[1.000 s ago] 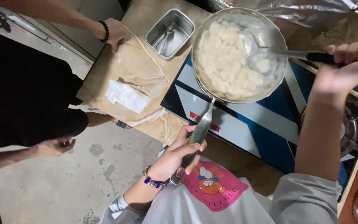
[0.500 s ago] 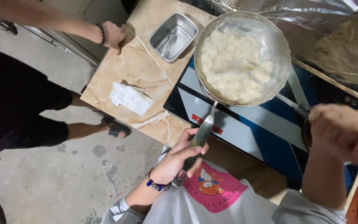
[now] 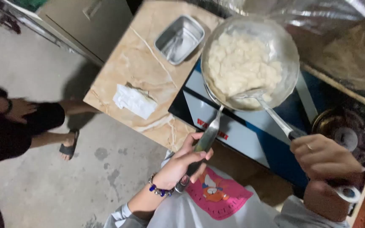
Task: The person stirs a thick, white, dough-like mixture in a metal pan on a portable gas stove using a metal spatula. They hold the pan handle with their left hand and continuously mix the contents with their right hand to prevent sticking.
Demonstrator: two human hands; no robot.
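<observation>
A round metal pan (image 3: pixel 290 50) full of pale, lumpy dough-like food (image 3: pixel 241 63) sits on a blue and white cooker (image 3: pixel 250 131). My left hand (image 3: pixel 182 162), with a beaded bracelet on the wrist, grips the pan's long handle (image 3: pixel 205 141). My right hand (image 3: pixel 324 158) holds the dark handle of a metal ladle (image 3: pixel 271 112); its bowl rests in the food at the pan's near edge.
A marble-patterned counter (image 3: pixel 136 63) carries an empty rectangular steel tray (image 3: pixel 179 39) and a crumpled white cloth (image 3: pixel 134 100). Another person in dark clothes and a sandal (image 3: pixel 68 143) stands at the left on the concrete floor. A lidded pot (image 3: pixel 345 133) sits at the right.
My right hand has dropped toward me, with the ladle now in the pan's near edge. The other person's hand has left the counter and that person has stepped back to the left.
</observation>
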